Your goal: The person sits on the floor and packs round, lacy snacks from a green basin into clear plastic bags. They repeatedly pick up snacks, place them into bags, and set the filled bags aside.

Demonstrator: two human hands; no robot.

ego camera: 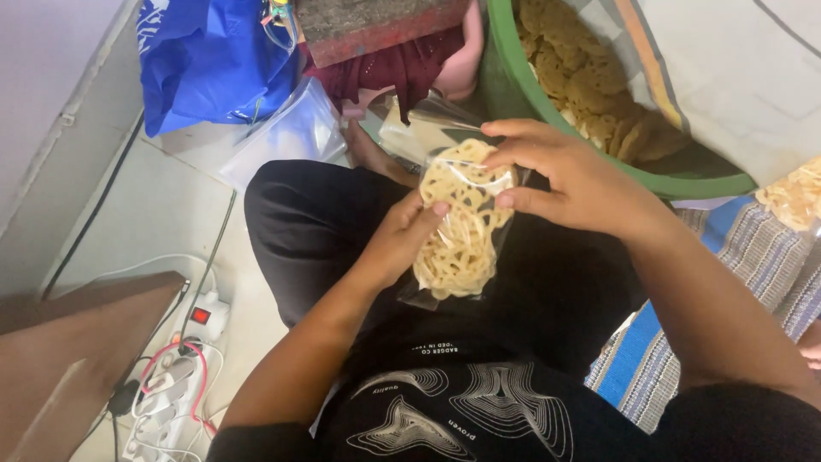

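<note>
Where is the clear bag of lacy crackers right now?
The clear bag of crackers sits mid-frame over the person's lap, held between the left hand and right hand, just below the green basin.

I sit on a tiled home floor (162, 214). A power strip (171, 385) and woven mat (735, 248) lie beside me.

The large round green plastic basin (599, 162) of brown lacy crackers at one o'clock is cut off by the top edge; a clear bag of pale crackers (795, 197) at three o'clock runs off the right edge; the white power strip (167, 402) at seven o'clock is clipped below; the left hand (402, 235) hides part of the clear plastic bag of pale lattice crackers (462, 231)
</note>
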